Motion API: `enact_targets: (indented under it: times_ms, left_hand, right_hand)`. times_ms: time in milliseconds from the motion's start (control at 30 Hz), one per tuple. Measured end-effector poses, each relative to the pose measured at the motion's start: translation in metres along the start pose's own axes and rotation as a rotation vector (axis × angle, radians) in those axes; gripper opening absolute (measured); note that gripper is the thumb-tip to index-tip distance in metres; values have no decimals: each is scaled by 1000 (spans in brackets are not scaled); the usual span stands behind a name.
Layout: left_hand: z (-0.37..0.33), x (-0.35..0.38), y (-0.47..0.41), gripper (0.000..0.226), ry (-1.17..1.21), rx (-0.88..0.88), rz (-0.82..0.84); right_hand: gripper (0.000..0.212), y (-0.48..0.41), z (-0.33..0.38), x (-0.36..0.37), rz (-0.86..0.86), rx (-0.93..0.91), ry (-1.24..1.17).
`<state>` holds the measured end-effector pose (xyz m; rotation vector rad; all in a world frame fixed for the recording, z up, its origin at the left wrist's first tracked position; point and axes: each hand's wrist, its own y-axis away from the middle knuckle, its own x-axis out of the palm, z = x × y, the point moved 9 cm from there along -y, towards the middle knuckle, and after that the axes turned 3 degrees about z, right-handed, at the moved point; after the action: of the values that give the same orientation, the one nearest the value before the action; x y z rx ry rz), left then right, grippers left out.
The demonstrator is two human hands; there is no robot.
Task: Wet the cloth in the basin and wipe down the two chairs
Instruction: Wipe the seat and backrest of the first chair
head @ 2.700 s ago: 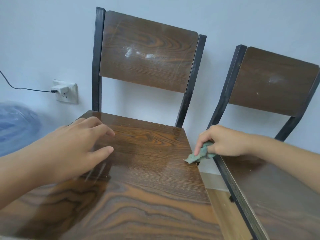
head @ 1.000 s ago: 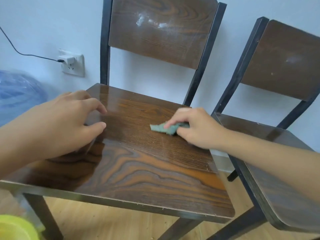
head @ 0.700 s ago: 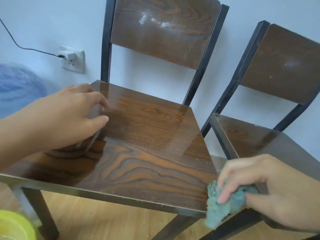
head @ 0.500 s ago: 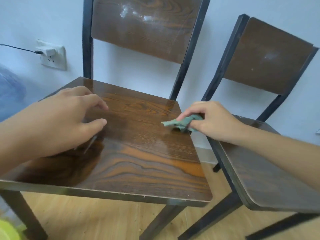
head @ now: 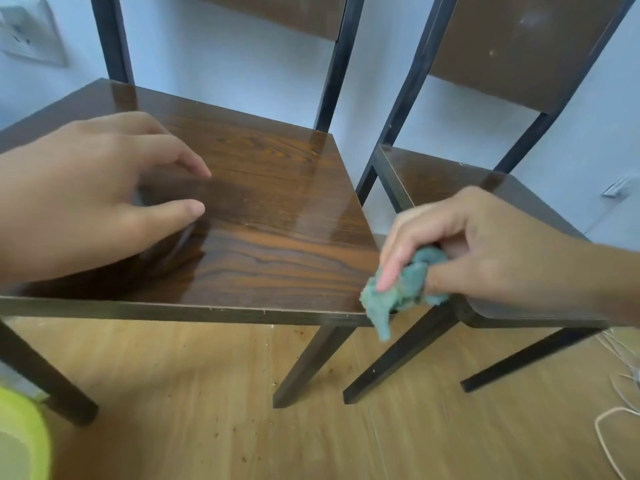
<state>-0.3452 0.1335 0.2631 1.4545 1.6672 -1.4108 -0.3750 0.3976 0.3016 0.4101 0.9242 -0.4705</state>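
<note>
Two dark wooden chairs with black frames stand side by side against a pale wall. The left chair's glossy seat (head: 270, 216) fills the middle of the view. My left hand (head: 93, 199) rests on its left part, fingers spread, holding nothing. My right hand (head: 485, 251) is shut on a crumpled green cloth (head: 398, 292) at the seat's front right corner, in the gap between the chairs; a tail of cloth hangs below the seat edge. The right chair's seat (head: 446, 181) lies partly under my right hand. A yellow-green basin (head: 20, 438) shows at the bottom left.
Light wooden floor (head: 207, 393) with crumbs lies below the chairs. A white wall socket (head: 27, 32) sits at the top left. White cables (head: 620, 410) trail on the floor at the right edge.
My right hand has swept the cloth from the back right of the left seat to its front right corner. My view has tilted down. The left hand stays put.
</note>
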Motion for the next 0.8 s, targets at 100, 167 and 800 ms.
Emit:
enact_targets:
  times_ms: [100, 167, 800]
  left_hand:
    - [-5, 0, 0, 36, -38, -18, -12]
    - [-3, -6, 4, 34, -65, -18, -47]
    - [28, -40, 12, 47, -46, -225, -48]
  right_hand:
    - [34, -55, -9, -38, -278, 11, 40]
    - [37, -94, -10, -42, -370, 19, 107]
    - [41, -120, -2, -29, -349, 20, 165]
